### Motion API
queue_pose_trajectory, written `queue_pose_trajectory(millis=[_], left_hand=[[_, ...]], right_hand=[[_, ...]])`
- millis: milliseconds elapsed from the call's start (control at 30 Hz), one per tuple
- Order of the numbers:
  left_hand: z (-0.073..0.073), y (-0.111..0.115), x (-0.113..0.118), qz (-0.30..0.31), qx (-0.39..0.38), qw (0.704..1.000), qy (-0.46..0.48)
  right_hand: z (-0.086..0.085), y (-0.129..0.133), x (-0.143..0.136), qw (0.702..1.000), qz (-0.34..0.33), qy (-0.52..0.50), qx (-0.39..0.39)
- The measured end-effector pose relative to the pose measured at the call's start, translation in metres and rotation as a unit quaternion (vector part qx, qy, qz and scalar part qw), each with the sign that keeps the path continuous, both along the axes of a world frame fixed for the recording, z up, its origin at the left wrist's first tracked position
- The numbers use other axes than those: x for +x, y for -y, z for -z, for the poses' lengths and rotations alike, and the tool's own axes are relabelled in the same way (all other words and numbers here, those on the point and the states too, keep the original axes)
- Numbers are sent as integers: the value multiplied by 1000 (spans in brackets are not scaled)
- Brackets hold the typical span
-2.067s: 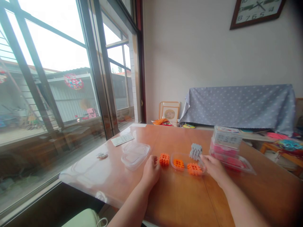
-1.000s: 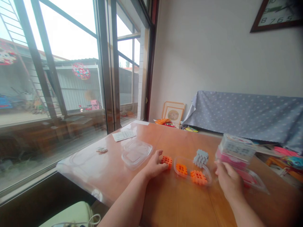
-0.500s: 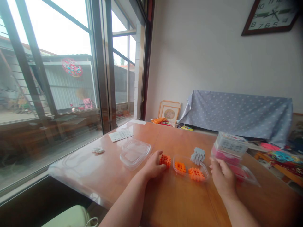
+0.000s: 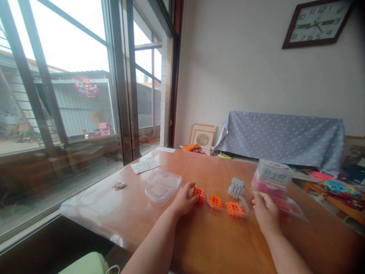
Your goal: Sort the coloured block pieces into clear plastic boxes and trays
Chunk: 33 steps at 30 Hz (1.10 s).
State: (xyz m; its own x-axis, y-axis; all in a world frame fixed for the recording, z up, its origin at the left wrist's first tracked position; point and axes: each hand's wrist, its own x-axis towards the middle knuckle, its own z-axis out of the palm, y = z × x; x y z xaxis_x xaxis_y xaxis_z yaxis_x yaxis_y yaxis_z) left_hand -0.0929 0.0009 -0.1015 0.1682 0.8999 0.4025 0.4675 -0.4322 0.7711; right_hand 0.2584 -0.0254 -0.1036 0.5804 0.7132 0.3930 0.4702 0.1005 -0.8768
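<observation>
My left hand (image 4: 184, 198) rests on the wooden table (image 4: 211, 243), its fingers around the left side of an orange lattice block (image 4: 199, 195). Right of it, a clear shallow container (image 4: 224, 209) holds two more orange pieces, a flat one (image 4: 215, 202) and a thicker one (image 4: 235, 209). A grey lattice block (image 4: 236, 188) is at the container's back edge. Past the container's right end is my right hand (image 4: 265, 211), fingers curled together beside the stacked boxes; whether anything small is between its fingertips cannot be made out.
Stacked boxes, clear (image 4: 273, 172) over pink (image 4: 269, 187), stand at the right, with a clear lid (image 4: 295, 209) beside them. Clear empty containers (image 4: 163, 186), a printed sheet (image 4: 145, 166) and a small packet (image 4: 118, 184) lie left. A window borders the table's left side.
The view has shifted slightly, so the clock and boxes appear further left. Both hands keep nearly the same places and poses relative to the blocks and container.
</observation>
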Motion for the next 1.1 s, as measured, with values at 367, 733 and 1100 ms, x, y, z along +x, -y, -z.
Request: queue_pose_trajectory(millis=[367, 733, 1100], left_hand=[[5, -6, 0, 5, 44, 999, -1], [-2, -7, 9, 62, 36, 991, 116], [-14, 6, 15, 158, -22, 960, 231]], right_hand=[[6, -5, -2, 998, -13, -61, -11], [-27, 4, -32, 979, -96, 156, 93], [-86, 13, -126, 875, -318, 359, -61]])
